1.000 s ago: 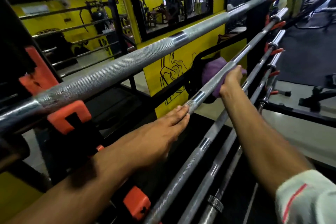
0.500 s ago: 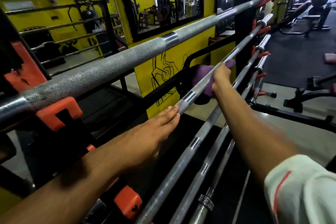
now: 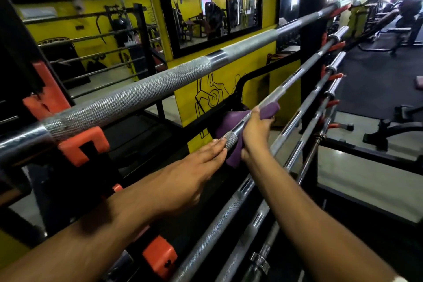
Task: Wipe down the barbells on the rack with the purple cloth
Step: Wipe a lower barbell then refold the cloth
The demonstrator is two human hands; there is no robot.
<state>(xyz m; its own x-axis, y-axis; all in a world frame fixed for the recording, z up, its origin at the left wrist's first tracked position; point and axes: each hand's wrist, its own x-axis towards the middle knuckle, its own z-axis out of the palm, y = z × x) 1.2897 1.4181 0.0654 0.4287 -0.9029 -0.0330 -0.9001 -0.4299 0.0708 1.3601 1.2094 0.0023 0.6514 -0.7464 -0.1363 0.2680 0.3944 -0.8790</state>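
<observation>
Head view shows my right hand [image 3: 256, 131] wrapped around the crumpled purple cloth [image 3: 231, 126], which is folded round the second knurled steel barbell [image 3: 295, 78] so that fabric covers the shaft above and below; I judge that wrap is what lets one pass clean the whole circumference. Cloth and hand sit about midway along that bar, where a smooth chrome band meets the knurling. My left hand [image 3: 199, 165] lies flat with straight fingers, holding nothing, its fingertips [image 3: 217, 144] touching the bar just beside the cloth, probably to keep it from rolling in its orange plastic rack hooks [image 3: 83, 144]. Both forearms reach forward and slightly up, the right one extended further, wrist bent so the palm caps the bar from the near side. The thicker top barbell [image 3: 142, 94] rests on the hooks above, untouched by either hand, and the lower thin chrome bars [image 3: 297, 151] run in parallel below the right arm. I would call this mid-stroke on the second bar, with the lower ones likely left to do
</observation>
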